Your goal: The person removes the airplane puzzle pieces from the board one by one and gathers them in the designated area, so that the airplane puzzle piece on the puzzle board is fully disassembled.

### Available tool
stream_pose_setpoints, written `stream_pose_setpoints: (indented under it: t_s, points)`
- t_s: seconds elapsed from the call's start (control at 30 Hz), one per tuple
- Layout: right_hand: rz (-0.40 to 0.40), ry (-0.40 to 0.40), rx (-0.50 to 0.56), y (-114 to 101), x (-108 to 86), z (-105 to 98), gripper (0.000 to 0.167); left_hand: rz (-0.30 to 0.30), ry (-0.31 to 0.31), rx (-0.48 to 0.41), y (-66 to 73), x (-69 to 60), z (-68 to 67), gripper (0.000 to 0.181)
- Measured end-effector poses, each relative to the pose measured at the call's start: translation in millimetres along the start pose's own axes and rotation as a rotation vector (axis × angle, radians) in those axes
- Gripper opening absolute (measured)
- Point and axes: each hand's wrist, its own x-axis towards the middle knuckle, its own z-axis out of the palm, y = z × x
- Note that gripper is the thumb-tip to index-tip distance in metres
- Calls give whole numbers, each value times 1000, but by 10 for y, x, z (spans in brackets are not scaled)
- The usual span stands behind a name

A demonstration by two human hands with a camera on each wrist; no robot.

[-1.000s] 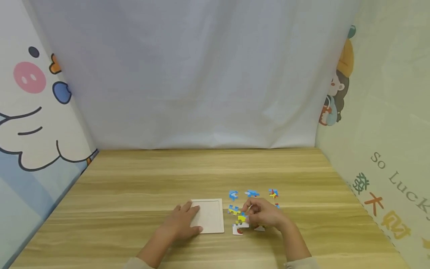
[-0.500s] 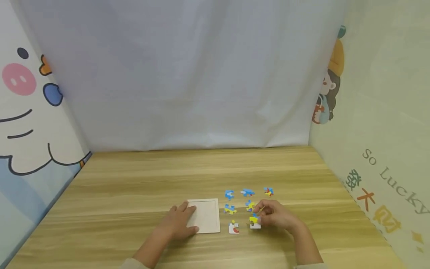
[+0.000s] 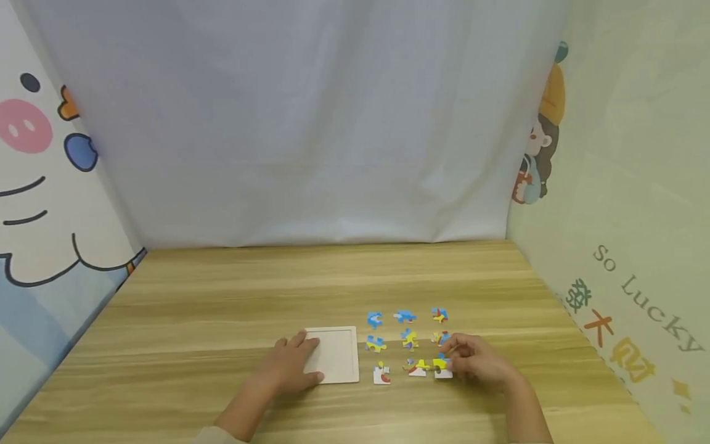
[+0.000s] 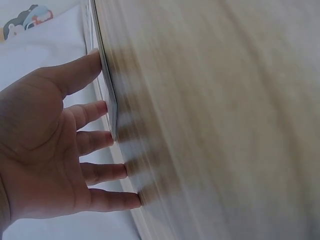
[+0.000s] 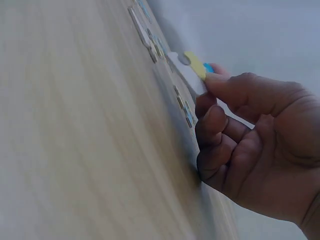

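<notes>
My right hand pinches a yellow, white and blue jigsaw puzzle piece between thumb and fingers. In the right wrist view the piece is tilted at the fingertips, the other fingers curled below. My left hand lies on the left side of a pale square puzzle tray, fingers spread. The left wrist view shows the thumb and some fingertips of that hand touching the tray's edge. A white, red and yellow piece lies just left of the held one.
More jigsaw pieces lie in rough rows right of the tray, among them a blue piece, a yellow-blue piece and a white-red piece. A white curtain hangs behind the wooden table.
My right hand has carried the pinched piece rightward, from beside the tray to the right end of the near row, uncovering pieces on the table. My left hand stays on the tray.
</notes>
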Motion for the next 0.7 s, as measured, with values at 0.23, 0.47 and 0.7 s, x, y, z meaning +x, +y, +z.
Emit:
stream_pose_setpoints:
  t_s: [0.23,0.47,0.7]
  points:
    - [39,73,-58,27,-39,-84,24,-9,-5,-3,-9,-35,-17,65]
    - [79,100,-142,41,-53,-55,23,-16,-14,-14,-9,-81,2,65]
    - [137,180,-162,17,-79,-9,24,-26,-11,-19,-6,-85,-8,65]
